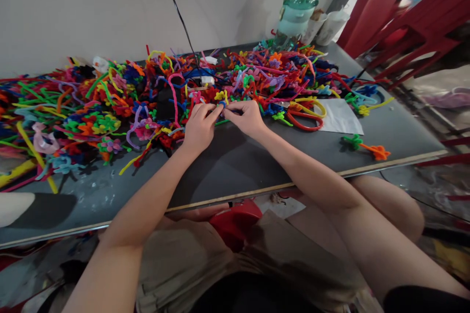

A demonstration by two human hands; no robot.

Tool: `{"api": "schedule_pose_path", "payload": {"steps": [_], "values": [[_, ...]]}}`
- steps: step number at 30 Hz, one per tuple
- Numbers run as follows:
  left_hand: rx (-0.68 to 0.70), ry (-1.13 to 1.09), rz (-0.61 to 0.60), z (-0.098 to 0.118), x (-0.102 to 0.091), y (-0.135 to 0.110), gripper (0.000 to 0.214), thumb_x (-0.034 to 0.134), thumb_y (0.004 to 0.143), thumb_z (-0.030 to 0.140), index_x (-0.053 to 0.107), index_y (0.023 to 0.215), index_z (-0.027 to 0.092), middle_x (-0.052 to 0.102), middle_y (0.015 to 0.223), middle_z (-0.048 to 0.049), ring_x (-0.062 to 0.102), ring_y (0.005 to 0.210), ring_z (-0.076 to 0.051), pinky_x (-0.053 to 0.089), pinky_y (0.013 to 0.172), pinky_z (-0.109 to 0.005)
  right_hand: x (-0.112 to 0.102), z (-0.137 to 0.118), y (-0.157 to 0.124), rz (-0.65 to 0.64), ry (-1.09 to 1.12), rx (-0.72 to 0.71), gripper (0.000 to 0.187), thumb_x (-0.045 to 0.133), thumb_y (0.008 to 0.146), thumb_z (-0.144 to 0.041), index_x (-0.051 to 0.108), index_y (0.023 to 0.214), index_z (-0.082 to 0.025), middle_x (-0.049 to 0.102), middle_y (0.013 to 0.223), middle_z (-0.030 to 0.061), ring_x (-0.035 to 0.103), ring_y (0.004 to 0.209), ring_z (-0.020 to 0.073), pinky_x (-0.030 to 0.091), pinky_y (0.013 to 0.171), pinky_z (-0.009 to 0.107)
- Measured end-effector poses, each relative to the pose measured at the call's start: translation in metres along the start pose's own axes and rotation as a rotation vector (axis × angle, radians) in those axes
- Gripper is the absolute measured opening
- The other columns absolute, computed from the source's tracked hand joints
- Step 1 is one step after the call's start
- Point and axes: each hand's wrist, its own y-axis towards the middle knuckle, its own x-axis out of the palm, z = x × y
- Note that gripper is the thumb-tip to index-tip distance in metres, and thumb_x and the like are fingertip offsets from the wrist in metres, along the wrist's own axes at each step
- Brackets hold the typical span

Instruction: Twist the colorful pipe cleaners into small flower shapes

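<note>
My left hand [200,127] and my right hand [246,117] meet over the table's middle, both with fingers pinched together. Between their fingertips is a small blue pipe cleaner piece [222,104], mostly hidden by the fingers. Just beyond it shows a yellow pipe cleaner flower [221,96]; whether it is joined to the blue piece I cannot tell. A green pipe cleaner [222,122] lies on the table under my hands. Right of my right hand rest scissors [305,126] with red and yellow handles.
A heap of coloured pipe cleaners [106,87] spreads along the wall. A white sheet [340,116], a green-and-orange flower piece [378,152], a green bottle [295,16] and cups [332,26] sit to the right. A black cable [176,7] hangs down the wall. Red chairs [374,7] stand beyond.
</note>
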Motion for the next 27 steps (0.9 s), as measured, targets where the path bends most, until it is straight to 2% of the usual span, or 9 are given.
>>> {"api": "schedule_pose_path", "payload": {"steps": [2, 4, 7, 10, 13, 17, 23, 27], "values": [[-0.010, -0.024, 0.013, 0.003, -0.002, 0.000, 0.033, 0.042, 0.099, 0.027, 0.064, 0.123, 0.021, 0.066, 0.111, -0.0110, 0.058, 0.106, -0.022, 0.049, 0.092, -0.039, -0.002, 0.002, 0.003, -0.012, 0.114, 0.072, 0.020, 0.065, 0.074, -0.029, 0.063, 0.060, -0.016, 0.047, 0.050, -0.0044, 0.035, 0.049, 0.0063, 0.028, 0.048, 0.022], [-0.039, -0.076, 0.062, 0.006, -0.005, 0.000, 0.030, 0.043, 0.099, 0.029, 0.065, 0.118, 0.020, 0.067, 0.108, -0.0109, 0.060, 0.104, -0.021, 0.050, 0.092, -0.038, -0.006, 0.004, 0.006, -0.085, 0.244, 0.170, 0.019, 0.067, 0.072, -0.030, 0.061, 0.060, -0.016, 0.040, 0.045, -0.0072, 0.029, 0.044, 0.0048, 0.022, 0.043, 0.022], [-0.047, -0.125, 0.097, 0.007, -0.008, 0.000, 0.028, 0.043, 0.099, 0.030, 0.066, 0.111, 0.018, 0.071, 0.101, -0.0101, 0.064, 0.099, -0.019, 0.052, 0.089, -0.035, -0.016, 0.008, 0.009, -0.361, 0.399, 0.317, 0.020, 0.070, 0.070, -0.033, 0.060, 0.062, -0.017, 0.033, 0.040, -0.0107, 0.023, 0.037, 0.0038, 0.018, 0.039, 0.021], [0.036, -0.104, 0.024, 0.003, -0.008, -0.001, 0.030, 0.042, 0.100, 0.030, 0.070, 0.105, 0.021, 0.073, 0.096, -0.0082, 0.065, 0.098, -0.019, 0.054, 0.089, -0.035, -0.026, 0.012, 0.011, -0.654, 0.462, 0.381, 0.022, 0.073, 0.071, -0.035, 0.064, 0.071, -0.015, 0.032, 0.037, -0.0122, 0.021, 0.035, 0.0031, 0.016, 0.038, 0.020], [0.104, -0.102, -0.012, -0.003, -0.008, -0.002, 0.030, 0.044, 0.099, 0.031, 0.073, 0.101, 0.023, 0.074, 0.092, -0.0059, 0.067, 0.095, -0.018, 0.054, 0.088, -0.035, -0.031, 0.016, 0.012, -0.785, 0.504, 0.392, 0.024, 0.073, 0.074, -0.036, 0.066, 0.075, -0.013, 0.030, 0.037, -0.0129, 0.020, 0.036, 0.0028, 0.016, 0.037, 0.019], [0.151, -0.061, -0.015, -0.010, -0.011, -0.002, 0.027, 0.048, 0.098, 0.033, 0.073, 0.100, 0.023, 0.074, 0.088, -0.0046, 0.067, 0.091, -0.017, 0.055, 0.084, -0.032, -0.030, 0.019, 0.014, -0.765, 0.494, 0.365, 0.024, 0.073, 0.075, -0.037, 0.067, 0.076, -0.014, 0.034, 0.039, -0.0122, 0.023, 0.037, 0.0031, 0.018, 0.037, 0.019], [0.205, 0.003, -0.104, -0.016, -0.017, -0.001, 0.025, 0.048, 0.098, 0.032, 0.072, 0.100, 0.024, 0.073, 0.091, -0.0047, 0.065, 0.095, -0.018, 0.053, 0.086, -0.032, -0.024, 0.017, 0.012, -0.590, 0.315, 0.328, 0.018, 0.074, 0.073, -0.030, 0.070, 0.076, -0.012, 0.044, 0.042, -0.0088, 0.029, 0.037, 0.0033, 0.019, 0.036, 0.019], [0.210, 0.040, -0.100, -0.016, -0.017, 0.000, 0.026, 0.046, 0.098, 0.029, 0.071, 0.102, 0.022, 0.073, 0.091, -0.0056, 0.065, 0.095, -0.019, 0.053, 0.086, -0.033, -0.023, 0.013, 0.010, -0.492, 0.245, 0.317, 0.018, 0.073, 0.074, -0.029, 0.070, 0.076, -0.012, 0.044, 0.041, -0.0087, 0.026, 0.036, 0.0029, 0.017, 0.035, 0.020]]}}
